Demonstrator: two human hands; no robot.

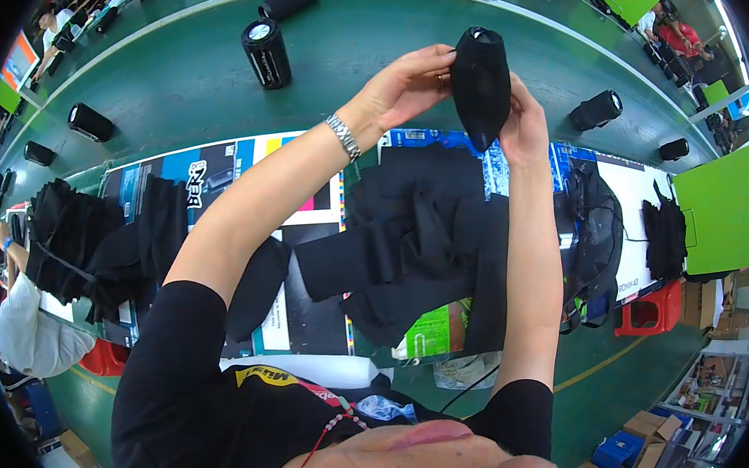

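Observation:
Above the green belt surface, both hands hold up a black cylindrical speaker [480, 84] that appears wrapped in a black fabric sleeve. Its rounded top end faces up, and the dark cloth narrows to a point at the bottom. My left hand [410, 85] grips its upper left side, thumb and fingertips pressed to it. On the opposite side my right hand [522, 122] is closed round the lower edge, with some fingers hidden behind. Below my forearms, a heap of black fabric pieces [422, 238] lies on printed sheets covering the bench.
On the green belt [363, 44] stand an upright black speaker [267, 54], one lying behind it [290, 0], and another at right [596, 111]. Black fabric stacks [75, 237] lie at left. A green board [728, 213] and red stool [650, 310] are at right; a co-worker's white sleeve [37, 331] is at left.

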